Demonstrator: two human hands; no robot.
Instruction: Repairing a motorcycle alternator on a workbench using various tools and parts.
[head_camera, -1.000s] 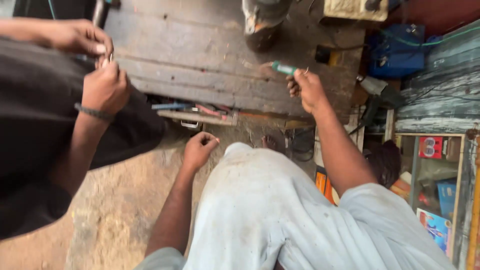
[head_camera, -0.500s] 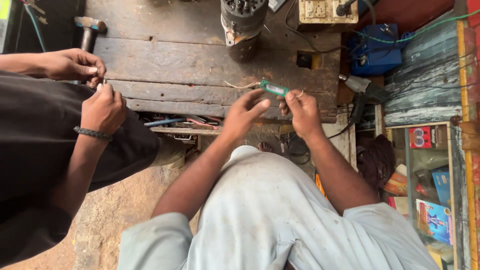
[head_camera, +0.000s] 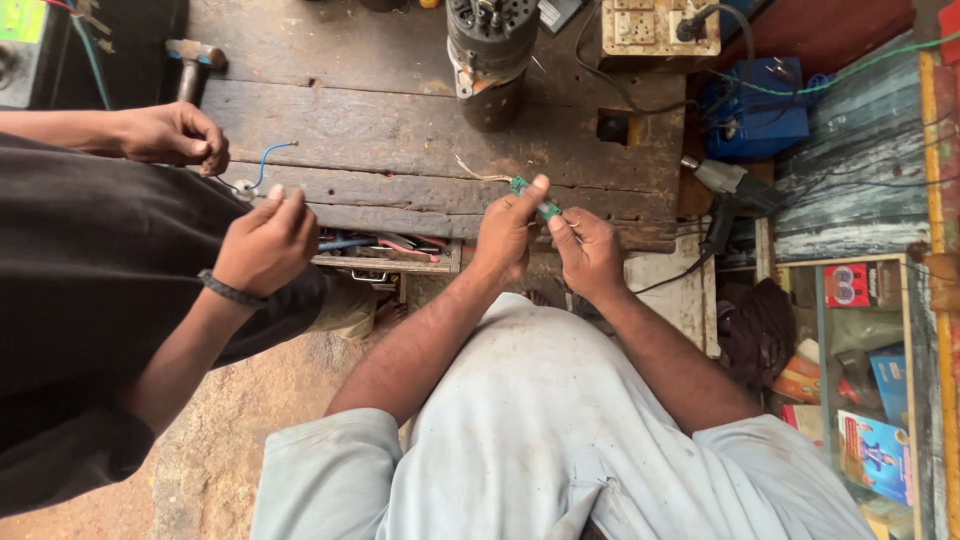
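My left hand (head_camera: 508, 232) and my right hand (head_camera: 585, 250) are close together over the near edge of a worn wooden workbench (head_camera: 400, 130). Both pinch a small green part (head_camera: 530, 195) with thin pale wires trailing to the left. A dark cylindrical motor (head_camera: 490, 45) stands upright on the bench just beyond my hands. At the left, another person in a dark shirt works with both hands (head_camera: 265, 245) on a thin blue wire (head_camera: 268, 160).
A hammer (head_camera: 190, 60) lies at the bench's far left. A beige socket board (head_camera: 660, 25) with a plugged cable sits at the back. A blue box (head_camera: 760, 110) and a power tool (head_camera: 730, 185) rest to the right. An open drawer (head_camera: 385, 250) holds tools. Shelves with boxes stand at the right.
My left hand rose from my knee to join my right hand on the green part. The view shifted so the motor and the socket board now show fully.
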